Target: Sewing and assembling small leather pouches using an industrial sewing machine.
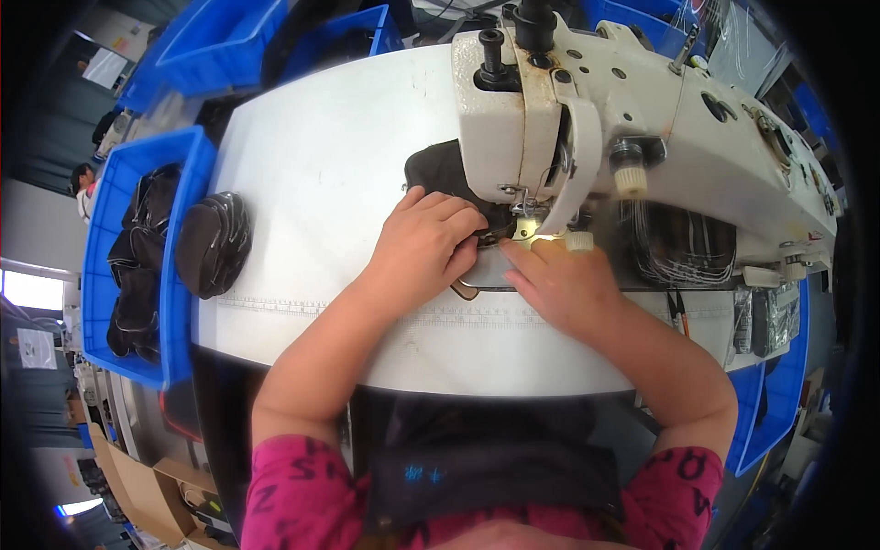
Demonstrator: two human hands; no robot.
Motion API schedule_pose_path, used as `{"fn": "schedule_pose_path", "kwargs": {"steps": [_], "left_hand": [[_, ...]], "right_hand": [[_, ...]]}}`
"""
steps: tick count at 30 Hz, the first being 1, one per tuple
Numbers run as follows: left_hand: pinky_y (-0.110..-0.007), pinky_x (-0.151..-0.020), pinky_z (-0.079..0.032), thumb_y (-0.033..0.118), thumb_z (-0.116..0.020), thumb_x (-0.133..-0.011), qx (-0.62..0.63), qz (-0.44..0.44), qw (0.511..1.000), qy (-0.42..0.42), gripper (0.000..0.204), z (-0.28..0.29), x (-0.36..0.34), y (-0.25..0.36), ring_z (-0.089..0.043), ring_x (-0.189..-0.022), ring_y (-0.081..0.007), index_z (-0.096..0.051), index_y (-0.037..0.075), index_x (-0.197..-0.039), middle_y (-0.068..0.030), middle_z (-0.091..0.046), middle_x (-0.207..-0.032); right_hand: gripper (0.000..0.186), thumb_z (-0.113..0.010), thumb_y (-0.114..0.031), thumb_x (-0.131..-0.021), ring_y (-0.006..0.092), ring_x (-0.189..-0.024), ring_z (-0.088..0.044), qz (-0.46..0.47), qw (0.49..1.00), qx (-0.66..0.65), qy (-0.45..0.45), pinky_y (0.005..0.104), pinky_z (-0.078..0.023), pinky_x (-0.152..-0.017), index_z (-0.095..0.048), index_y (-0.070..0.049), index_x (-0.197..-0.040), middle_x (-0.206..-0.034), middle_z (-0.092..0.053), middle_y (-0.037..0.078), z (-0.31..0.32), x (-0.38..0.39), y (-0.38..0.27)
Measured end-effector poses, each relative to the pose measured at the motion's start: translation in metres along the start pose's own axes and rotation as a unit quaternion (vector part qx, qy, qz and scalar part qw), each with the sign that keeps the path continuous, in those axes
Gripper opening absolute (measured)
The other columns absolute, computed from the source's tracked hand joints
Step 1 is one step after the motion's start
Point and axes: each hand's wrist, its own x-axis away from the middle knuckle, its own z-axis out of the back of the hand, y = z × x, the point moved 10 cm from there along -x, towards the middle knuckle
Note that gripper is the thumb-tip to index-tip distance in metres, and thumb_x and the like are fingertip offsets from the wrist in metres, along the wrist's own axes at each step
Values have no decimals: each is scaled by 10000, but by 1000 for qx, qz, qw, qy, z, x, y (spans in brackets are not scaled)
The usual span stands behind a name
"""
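A dark fabric piece (438,170) with a rounded end lies on the sewing machine's bed, partly under the white machine head (500,137). My left hand (420,240) is closed on its near edge, fingers curled and thumb tucked under. Beside the lit needle plate (524,229), my right hand (566,280) rests with fingers stretched out; a fingertip touches the edge of the piece near the presser foot (522,209). My hands and the machine head hide part of the piece. A small brownish tab or loop (466,291) shows below my left hand.
A stack of dark rounded pieces (214,244) sits at the table's left edge, next to a blue bin (188,266) of dark pieces. More dark pieces with pale edges (683,243) lie under the machine arm. Snips (678,312) and plastic-wrapped packets (765,321) are at right.
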Motion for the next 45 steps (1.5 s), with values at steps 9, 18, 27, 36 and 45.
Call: {"fn": "schedule_pose_path", "kwargs": {"steps": [9,18,27,36,45], "left_hand": [[-395,-772,-554,122,-731,-904,149,186,971,-26,199,-17,-2,-31,-694,-828,-336,-746,46,-1087,-112,-747,-920],[-359,-788,-453,123,-733,-803,-65,-63,995,30,184,-4,-17,15,-675,-825,-200,-776,151,-979,-11,-703,-842],[-355,-828,-452,152,-763,-777,-20,-7,1000,16,186,-10,-12,10,-666,-857,-216,-776,156,-963,-2,-698,-864],[-371,-810,-457,222,-821,-797,67,206,976,-22,195,-30,-4,-32,-671,-817,-258,-783,148,-974,-35,-710,-798],[-389,-706,-455,135,-779,-709,-177,-124,975,59,315,-10,-9,26,-658,-798,-212,-750,210,-1013,22,-665,-863]], "right_hand": [[451,-714,-446,-950,211,-606,-673,15,1000,16,2,358,-522,-543,-688,-82,-1216,-721,-662,33,-5,-13,-8],[386,-718,-409,-949,221,-629,-696,28,999,-26,37,373,-534,-559,-711,-52,-1096,-708,-681,31,-1,-11,-6],[317,-682,-336,-982,221,-611,-690,35,998,-44,15,386,-531,-546,-700,-40,-1096,-689,-684,30,0,-8,-9],[389,-654,-318,-1000,201,-581,-680,42,999,-12,-5,364,-505,-511,-692,-19,-1246,-648,-668,12,-5,-8,-12],[313,-661,-165,-911,205,-620,-691,45,998,-35,22,368,-515,-519,-701,-14,-1182,-676,-665,16,-1,-7,-11]]}}
